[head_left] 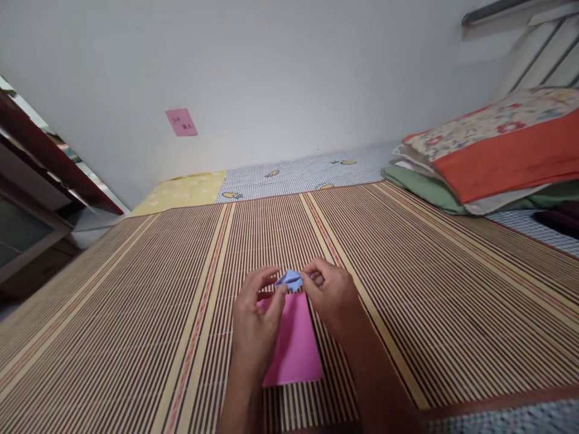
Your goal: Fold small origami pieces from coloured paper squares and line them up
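We see our two hands close together but apart, with a small folded blue paper [290, 279] between them. Our right hand [332, 293] pinches its right edge between thumb and finger; our left hand [259, 307] curves around its left side, thumb and fingers parted (whether they touch the paper, we cannot tell). The blue paper is just beyond a pink sheet [298, 346], which lies on the striped mat [181, 289] partly under our left hand. Past the mat we see a yellow cloth [185, 191] beside a checked one [289, 175], and a pink note [181, 122] on the wall [280, 78]. Folded bedding [506, 150] is piled at the right.
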`<state>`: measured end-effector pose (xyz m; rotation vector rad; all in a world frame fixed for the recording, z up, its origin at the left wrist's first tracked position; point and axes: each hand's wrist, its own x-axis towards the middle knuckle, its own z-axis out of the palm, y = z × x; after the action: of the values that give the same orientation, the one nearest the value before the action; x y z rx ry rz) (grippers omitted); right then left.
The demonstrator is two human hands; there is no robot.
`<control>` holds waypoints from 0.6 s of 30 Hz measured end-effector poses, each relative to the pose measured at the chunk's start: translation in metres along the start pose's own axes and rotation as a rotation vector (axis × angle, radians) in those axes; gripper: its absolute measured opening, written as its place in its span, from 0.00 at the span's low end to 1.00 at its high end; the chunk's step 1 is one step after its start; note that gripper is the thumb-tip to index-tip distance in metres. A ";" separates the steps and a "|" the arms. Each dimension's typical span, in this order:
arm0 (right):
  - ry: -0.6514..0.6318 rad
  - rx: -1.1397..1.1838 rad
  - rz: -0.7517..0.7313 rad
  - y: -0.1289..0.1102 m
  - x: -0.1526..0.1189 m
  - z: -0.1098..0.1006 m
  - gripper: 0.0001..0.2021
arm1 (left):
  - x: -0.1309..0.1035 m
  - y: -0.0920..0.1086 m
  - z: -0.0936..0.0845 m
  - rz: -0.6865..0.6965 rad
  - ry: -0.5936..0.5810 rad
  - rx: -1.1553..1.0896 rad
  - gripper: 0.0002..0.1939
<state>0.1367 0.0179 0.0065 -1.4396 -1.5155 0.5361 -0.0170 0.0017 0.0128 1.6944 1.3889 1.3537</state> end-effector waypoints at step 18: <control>-0.280 -0.394 0.253 0.050 0.165 0.067 0.17 | 0.013 -0.029 -0.029 -0.284 0.092 -0.415 0.14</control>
<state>0.1292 0.2019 -0.0113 -1.9430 -1.7379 0.6358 -0.0549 0.0174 0.0019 1.1342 1.2344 1.4458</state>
